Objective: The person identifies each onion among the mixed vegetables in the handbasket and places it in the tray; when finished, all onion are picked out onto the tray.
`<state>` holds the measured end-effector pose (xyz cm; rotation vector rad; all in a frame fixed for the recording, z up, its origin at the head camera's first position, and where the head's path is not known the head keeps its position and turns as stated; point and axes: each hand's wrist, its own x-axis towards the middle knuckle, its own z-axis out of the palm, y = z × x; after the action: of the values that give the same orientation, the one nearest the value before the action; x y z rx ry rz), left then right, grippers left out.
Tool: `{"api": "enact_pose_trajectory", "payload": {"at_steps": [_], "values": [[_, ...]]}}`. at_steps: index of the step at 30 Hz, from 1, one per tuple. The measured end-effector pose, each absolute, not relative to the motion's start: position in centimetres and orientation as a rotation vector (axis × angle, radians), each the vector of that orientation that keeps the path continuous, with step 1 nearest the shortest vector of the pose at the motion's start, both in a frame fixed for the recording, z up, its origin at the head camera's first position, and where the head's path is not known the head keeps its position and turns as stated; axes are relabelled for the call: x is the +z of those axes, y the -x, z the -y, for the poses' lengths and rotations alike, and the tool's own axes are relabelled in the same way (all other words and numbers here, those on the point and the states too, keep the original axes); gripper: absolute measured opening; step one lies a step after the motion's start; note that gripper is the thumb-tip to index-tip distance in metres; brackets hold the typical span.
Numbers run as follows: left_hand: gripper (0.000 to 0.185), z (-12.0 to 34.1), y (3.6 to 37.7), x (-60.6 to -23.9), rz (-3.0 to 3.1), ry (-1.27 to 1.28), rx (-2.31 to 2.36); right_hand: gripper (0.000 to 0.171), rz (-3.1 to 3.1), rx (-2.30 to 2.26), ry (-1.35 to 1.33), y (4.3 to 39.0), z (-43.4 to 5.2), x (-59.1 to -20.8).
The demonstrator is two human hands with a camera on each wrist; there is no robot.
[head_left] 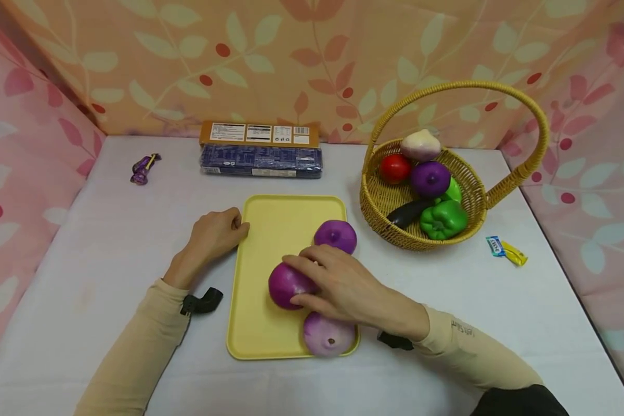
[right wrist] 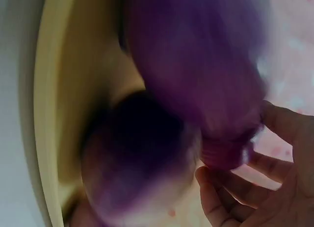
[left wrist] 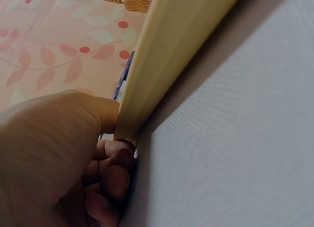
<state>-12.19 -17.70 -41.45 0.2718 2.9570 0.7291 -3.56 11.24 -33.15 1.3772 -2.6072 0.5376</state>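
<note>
My right hand (head_left: pixel 343 283) holds a round, glossy purple onion (head_left: pixel 290 286) over the middle of the yellow tray (head_left: pixel 262 248), thumb and fingers about its right side. Beyond that hand a second purple onion (head_left: pixel 335 236) sits by the tray's right edge. A paler purple, round vegetable (head_left: pixel 329 336) with a brown spot lies at the near right corner. In the right wrist view the held onion (right wrist: pixel 228 153) is partly covered by blurred purple shapes. At the tray's left edge my left hand (head_left: pixel 213 237) pinches the rim, thumb above and curled fingers below in the left wrist view.
A wicker basket (head_left: pixel 421 242) with a tall handle stands at the back right, holding several vegetables. A blue package (head_left: pixel 260 162) and a brown box (head_left: pixel 260 134) lie behind the tray. Small wrappers (head_left: pixel 507 251) lie right; a purple wrapped sweet (head_left: pixel 144 169) lies at the back left.
</note>
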Motion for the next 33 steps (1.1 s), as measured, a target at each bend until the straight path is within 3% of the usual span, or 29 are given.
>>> {"api": "enact_pose_trajectory", "payload": {"at_steps": [7,16,33], "values": [[0.023,17.5,12.0,-41.4,-2.954,-0.276,0.739,0.043,2.608,0.361,-1.546,2.5,-9.7,-35.2],[0.023,17.7,12.0,-41.3,-2.953,-0.268,0.736,0.056,2.658,0.267,-1.599,2.2,-9.7,-35.1],[0.023,17.6,12.0,-41.2,-2.956,-0.256,0.718,0.055,2.648,0.174,-1.749,1.4,-10.0,-34.8]]}}
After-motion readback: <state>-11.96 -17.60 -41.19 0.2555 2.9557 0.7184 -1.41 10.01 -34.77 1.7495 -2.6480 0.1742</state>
